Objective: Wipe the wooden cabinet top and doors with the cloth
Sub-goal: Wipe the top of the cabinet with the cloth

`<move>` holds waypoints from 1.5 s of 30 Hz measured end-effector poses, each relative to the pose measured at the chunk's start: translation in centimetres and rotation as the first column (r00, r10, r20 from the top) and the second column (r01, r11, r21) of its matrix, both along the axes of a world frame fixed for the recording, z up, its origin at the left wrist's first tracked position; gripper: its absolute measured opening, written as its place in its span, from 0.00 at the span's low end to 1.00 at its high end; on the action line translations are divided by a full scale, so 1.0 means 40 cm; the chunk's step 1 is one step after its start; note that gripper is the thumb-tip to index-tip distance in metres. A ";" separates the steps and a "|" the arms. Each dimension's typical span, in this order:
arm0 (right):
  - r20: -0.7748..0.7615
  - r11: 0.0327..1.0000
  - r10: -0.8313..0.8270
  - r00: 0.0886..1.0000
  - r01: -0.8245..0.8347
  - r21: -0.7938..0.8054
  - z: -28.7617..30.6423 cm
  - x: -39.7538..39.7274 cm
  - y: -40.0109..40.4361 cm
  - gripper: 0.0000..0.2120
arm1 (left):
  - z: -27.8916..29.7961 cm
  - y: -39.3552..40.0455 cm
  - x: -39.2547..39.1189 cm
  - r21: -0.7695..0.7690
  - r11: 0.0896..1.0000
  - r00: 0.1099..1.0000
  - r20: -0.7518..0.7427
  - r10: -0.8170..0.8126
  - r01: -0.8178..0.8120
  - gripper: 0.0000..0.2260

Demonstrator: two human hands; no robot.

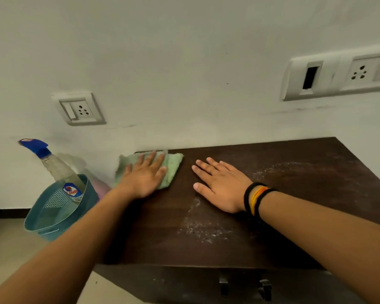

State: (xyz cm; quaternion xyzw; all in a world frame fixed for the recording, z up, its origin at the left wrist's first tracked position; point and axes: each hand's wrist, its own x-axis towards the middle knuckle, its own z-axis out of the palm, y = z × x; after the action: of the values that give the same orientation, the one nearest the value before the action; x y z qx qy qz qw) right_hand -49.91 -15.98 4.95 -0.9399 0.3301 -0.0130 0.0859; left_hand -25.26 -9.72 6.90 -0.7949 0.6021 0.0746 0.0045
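A dark wooden cabinet top (283, 205) stands against the white wall, with pale dusty smears across its middle and right. A light green cloth (173, 166) lies at its far left corner, partly hanging over the left edge. My left hand (144, 177) presses flat on the cloth, fingers spread. My right hand (221, 186) rests flat and empty on the bare wood just right of the cloth, with black and orange bands on the wrist. The cabinet doors (184, 284) show at the bottom, with two small dark handles (244, 286).
A teal plastic basket (51, 218) sits on the floor to the left of the cabinet, holding a spray bottle (53, 165) with a blue nozzle. Wall sockets (80, 109) are on the left, and a switch panel (338, 73) is above the cabinet's right side.
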 end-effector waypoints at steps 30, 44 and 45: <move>-0.035 0.996 -0.089 0.995 0.088 -0.025 -0.005 -0.115 -0.006 0.30 | -0.004 -0.010 -0.184 0.026 0.986 0.986 -0.006 -0.166 0.166 0.26; -0.101 0.995 -0.084 0.991 0.078 -0.060 0.000 -0.202 0.058 0.30 | -0.021 0.225 -0.140 -0.014 1.000 0.998 0.054 -0.019 0.020 0.26; -0.100 0.995 -0.080 0.992 0.074 -0.067 -0.002 -0.213 0.064 0.31 | -0.045 0.289 -0.158 -0.044 0.998 0.997 0.063 -0.046 0.049 0.26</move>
State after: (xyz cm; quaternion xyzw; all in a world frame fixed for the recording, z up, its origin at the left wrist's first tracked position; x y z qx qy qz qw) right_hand -58.41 -13.41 4.86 -0.9282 0.3695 0.0218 0.0385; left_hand -31.60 1.86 5.12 -0.7822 0.6219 0.0363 0.0068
